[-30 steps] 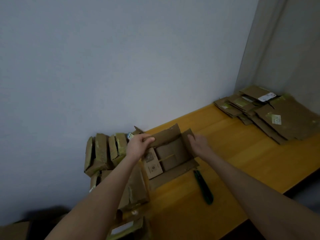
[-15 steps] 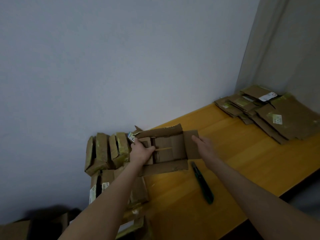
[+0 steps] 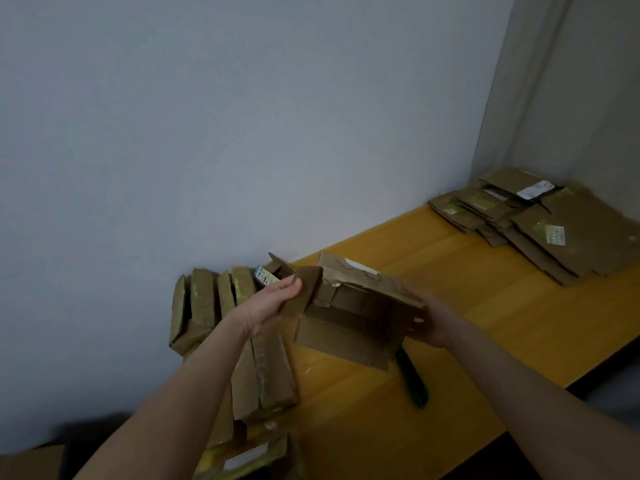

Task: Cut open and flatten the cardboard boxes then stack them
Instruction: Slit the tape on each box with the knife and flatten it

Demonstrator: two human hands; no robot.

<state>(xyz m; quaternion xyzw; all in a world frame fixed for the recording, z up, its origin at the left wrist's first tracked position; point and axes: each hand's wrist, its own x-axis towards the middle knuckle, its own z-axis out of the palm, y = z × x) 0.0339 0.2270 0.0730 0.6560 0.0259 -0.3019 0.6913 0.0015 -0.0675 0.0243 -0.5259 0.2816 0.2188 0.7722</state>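
Observation:
An opened brown cardboard box [image 3: 349,306] hangs above the yellow table [image 3: 485,306], tipped with its flaps spread. My left hand [image 3: 273,303] pinches a flap at the box's left end. My right hand [image 3: 433,323] grips the box's right end, with its fingers mostly hidden behind the cardboard. A green utility knife [image 3: 414,382] lies on the table just below the box. Flattened boxes form a stack [image 3: 540,220] at the far right corner.
Several unopened boxes [image 3: 207,306] stand against the wall at the left, with more [image 3: 263,375] lying in front of them. Another box with a white label [image 3: 249,459] sits at the bottom edge. The table's front edge runs along the lower right.
The box has been lifted off the table and turned so its outer side faces me. Both hands rose with it and shifted their hold to its two ends.

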